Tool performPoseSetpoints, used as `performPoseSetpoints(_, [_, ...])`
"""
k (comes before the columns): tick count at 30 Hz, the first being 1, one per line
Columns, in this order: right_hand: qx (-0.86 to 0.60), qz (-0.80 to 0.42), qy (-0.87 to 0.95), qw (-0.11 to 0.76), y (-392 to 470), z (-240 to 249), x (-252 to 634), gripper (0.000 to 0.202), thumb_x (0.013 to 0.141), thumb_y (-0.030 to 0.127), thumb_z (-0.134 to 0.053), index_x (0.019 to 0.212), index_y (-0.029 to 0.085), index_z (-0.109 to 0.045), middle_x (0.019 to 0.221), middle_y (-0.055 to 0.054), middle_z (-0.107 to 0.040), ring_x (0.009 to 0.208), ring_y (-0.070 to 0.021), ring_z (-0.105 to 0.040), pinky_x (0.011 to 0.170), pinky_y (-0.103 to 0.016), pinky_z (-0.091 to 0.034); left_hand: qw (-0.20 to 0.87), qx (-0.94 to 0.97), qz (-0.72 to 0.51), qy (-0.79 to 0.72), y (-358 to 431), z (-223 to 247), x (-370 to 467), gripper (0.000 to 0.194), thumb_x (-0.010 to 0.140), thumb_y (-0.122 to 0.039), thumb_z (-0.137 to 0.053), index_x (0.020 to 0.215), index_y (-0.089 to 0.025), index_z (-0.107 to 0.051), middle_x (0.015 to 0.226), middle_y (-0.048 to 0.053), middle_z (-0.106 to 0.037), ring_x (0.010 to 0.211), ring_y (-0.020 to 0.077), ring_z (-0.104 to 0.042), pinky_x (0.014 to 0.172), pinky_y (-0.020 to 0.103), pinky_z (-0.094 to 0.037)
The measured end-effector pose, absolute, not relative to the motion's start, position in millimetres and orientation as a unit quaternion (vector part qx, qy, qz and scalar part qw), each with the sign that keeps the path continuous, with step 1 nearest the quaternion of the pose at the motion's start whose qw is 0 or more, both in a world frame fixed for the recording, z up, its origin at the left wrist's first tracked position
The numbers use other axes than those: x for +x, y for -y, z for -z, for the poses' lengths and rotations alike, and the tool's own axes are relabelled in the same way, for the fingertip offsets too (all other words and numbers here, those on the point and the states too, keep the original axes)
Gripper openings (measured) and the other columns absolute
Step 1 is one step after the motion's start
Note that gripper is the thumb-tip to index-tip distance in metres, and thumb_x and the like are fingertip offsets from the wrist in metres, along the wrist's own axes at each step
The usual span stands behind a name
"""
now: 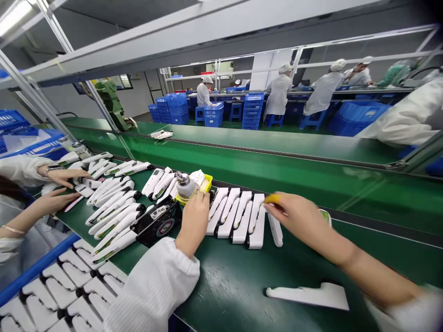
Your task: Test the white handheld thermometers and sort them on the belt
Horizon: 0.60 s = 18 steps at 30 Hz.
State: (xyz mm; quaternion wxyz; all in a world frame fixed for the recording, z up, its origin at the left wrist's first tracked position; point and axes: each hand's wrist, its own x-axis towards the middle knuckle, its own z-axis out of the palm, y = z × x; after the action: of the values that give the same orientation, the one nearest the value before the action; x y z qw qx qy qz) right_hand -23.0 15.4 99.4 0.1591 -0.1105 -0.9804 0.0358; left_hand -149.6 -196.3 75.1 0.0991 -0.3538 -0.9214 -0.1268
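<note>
My left hand (195, 221) reaches to the yellow tray (208, 183), its curled fingers beside a white bottle with a metal top (186, 185). Its fingertips are hidden, so what they grip cannot be made out. My right hand (299, 216) pinches a small yellow piece (273, 198), slightly blurred, above the end of a row of white handheld device housings (256, 223). A single narrow white housing (276, 229) lies just below that hand. Another white housing (311, 295) rests on its side nearer me. Left of my left hand stands a black device with a round label (165, 227).
Several white devices (117, 221) cover the bench to the left, where a co-worker's hands (57, 198) handle some. A crate of white housings (48, 290) sits at lower left. Beyond the bench runs a green conveyor (242, 147). An overhead metal beam (194, 37) crosses above.
</note>
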Motion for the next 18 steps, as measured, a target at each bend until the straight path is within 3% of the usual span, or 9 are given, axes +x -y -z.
performPoseSetpoints(3, [-0.084, -0.189, 0.972, 0.109, 30, -107, -98, 0.018, 0.086, 0.024, -0.053, 0.091, 0.018, -0.068, 0.085, -0.004, -0.069, 0.077, -0.0153, -0.062, 0.065, -0.023, -0.042, 0.084, -0.299, 0.117, 0.943, 187, -78, -167, 0.032, 0.09, -0.001, -0.032, 0.107, -0.006, -0.058, 0.103, 0.017, -0.06, 0.09, 0.0242, -0.062, 0.074, 0.036, -0.05])
performPoseSetpoints(6, [-0.1, -0.188, 0.972, 0.098, 61, -94, -149, 0.017, 0.084, 0.026, -0.054, 0.086, 0.016, -0.068, 0.079, -0.005, -0.069, 0.072, -0.0158, -0.062, 0.061, -0.023, -0.039, 0.07, -0.274, 0.113, 0.953, 183, -80, -173, 0.018, 0.092, -0.011, -0.045, 0.106, -0.009, -0.058, 0.106, 0.011, -0.06, 0.084, 0.0178, -0.062, 0.072, 0.033, -0.052])
performPoseSetpoints(10, [-0.131, -0.16, 0.974, 0.094, 76, -76, -171, 0.022, 0.083, 0.033, -0.055, 0.082, 0.014, -0.066, 0.08, -0.009, -0.069, 0.071, -0.0192, -0.062, 0.057, -0.025, -0.037, 0.06, -0.26, 0.106, 0.958, 184, -80, -180, 0.018, 0.091, -0.018, -0.052, 0.107, -0.011, -0.058, 0.109, 0.009, -0.059, 0.086, 0.0167, -0.062, 0.072, 0.033, -0.054])
performPoseSetpoints(18, [-0.11, -0.118, 0.984, 0.075, 76, -74, -169, 0.018, 0.085, 0.02, -0.05, 0.083, 0.014, -0.066, 0.084, -0.01, -0.069, 0.078, -0.0197, -0.064, 0.062, -0.025, -0.039, 0.045, -0.29, 0.104, 0.95, 184, -76, -190, 0.017, 0.092, -0.021, -0.052, 0.105, -0.012, -0.059, 0.112, 0.008, -0.059, 0.088, 0.0173, -0.061, 0.074, 0.034, -0.053])
